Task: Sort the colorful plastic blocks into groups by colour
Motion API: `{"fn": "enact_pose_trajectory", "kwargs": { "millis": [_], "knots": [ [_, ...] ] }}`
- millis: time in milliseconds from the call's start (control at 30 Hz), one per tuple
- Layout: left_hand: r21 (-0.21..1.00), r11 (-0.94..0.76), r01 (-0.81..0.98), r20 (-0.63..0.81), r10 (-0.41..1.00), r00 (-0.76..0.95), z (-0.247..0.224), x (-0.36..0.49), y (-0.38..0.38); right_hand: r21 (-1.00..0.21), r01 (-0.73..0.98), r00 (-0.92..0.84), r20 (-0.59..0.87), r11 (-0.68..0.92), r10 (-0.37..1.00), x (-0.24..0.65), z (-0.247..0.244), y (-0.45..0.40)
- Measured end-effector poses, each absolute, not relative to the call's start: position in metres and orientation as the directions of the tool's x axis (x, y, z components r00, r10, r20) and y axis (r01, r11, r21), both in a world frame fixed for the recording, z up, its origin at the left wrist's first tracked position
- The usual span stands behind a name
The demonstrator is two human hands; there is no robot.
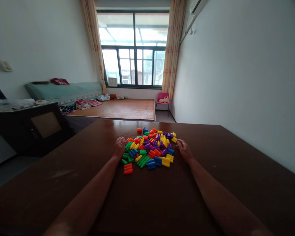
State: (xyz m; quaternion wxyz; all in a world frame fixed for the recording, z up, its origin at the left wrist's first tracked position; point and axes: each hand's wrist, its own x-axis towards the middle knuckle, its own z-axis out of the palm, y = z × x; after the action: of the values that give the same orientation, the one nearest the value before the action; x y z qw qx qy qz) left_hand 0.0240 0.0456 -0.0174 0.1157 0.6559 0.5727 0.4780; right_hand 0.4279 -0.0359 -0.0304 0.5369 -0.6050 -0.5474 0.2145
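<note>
Fingers of the left hand (119,148) curve loosely, unclenched, beside a pile of colourful plastic pieces (147,146); whether they touch it, I cannot tell. Nearer the viewer, a joined orange piece (128,168) lies just off the pile. The pile itself spreads over the brown table (147,200), between both hands. Right of the outlying yellow piece (174,140), the right hand (184,150) rests half-spread, fingertips turned inward.

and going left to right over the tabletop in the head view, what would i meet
left hand → heap of multicoloured plastic building blocks → right hand
</note>
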Motion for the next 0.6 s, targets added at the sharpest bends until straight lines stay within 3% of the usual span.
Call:
{"fn": "enact_pose_trajectory", "kwargs": {
  "millis": [133,233,333,467,600],
  "knots": [
    [0.732,-0.315,0.604,0.49,0.859,-0.146,-0.031,0.016,0.05,-0.772,0.577,0.156,0.426,0.268,0.891,0.413,-0.03,-0.038],
    [0.714,-0.329,0.618,0.488,0.867,-0.101,-0.029,0.017,0.046,-0.629,0.727,0.066,0.465,0.277,0.883,0.39,-0.023,-0.036],
    [0.68,-0.341,0.649,0.475,0.879,-0.036,-0.024,0.019,0.042,-0.563,0.775,0.012,0.469,0.288,0.883,0.375,-0.022,-0.037],
    [0.674,-0.335,0.658,0.465,0.885,-0.026,-0.021,0.019,0.04,-0.596,0.746,0.062,0.507,0.298,0.86,0.375,-0.022,-0.042],
    [0.67,-0.338,0.661,0.467,0.884,-0.021,-0.021,0.017,0.041,-0.733,0.64,0.242,0.476,0.23,0.845,0.403,-0.022,-0.039]
  ]
}}
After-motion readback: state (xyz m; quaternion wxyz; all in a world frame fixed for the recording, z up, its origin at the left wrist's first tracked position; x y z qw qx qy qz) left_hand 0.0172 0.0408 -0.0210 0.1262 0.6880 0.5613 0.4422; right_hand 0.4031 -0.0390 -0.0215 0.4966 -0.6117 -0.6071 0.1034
